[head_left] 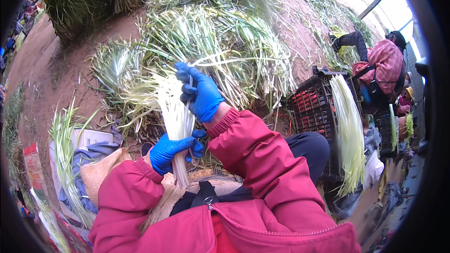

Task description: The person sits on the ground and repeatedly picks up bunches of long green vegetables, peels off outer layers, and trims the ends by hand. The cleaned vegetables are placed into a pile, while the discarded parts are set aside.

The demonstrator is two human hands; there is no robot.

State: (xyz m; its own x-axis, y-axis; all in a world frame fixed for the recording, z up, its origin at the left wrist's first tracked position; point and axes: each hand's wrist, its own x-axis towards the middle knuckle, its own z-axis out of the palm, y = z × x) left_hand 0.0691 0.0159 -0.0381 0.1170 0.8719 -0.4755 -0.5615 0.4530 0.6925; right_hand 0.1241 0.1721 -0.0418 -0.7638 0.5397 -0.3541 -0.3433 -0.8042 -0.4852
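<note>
My left hand (172, 151) wears a blue glove and is closed around the lower part of a bundle of pale, peeled leafy vegetable stalks (175, 107). White stem ends stick out below the fist, and yellowish leaves fan out at the top. Just to the right of the bundle is my right hand (202, 93), also gloved in blue, with its fingers curled on a thin pale stalk (191, 80). Beyond both hands lies a large heap of green-leaved stalks (211, 42) with white and brownish stem ends.
To the right, a black plastic crate (311, 102) stands beside pale bundled stalks (348, 130). Another person (383, 63) sits farther back. On the left, green stalks (65, 161) lie across a blue cloth (88, 158) near a white box (93, 137). A grass-like green pile (77, 7) stands on the dirt floor.
</note>
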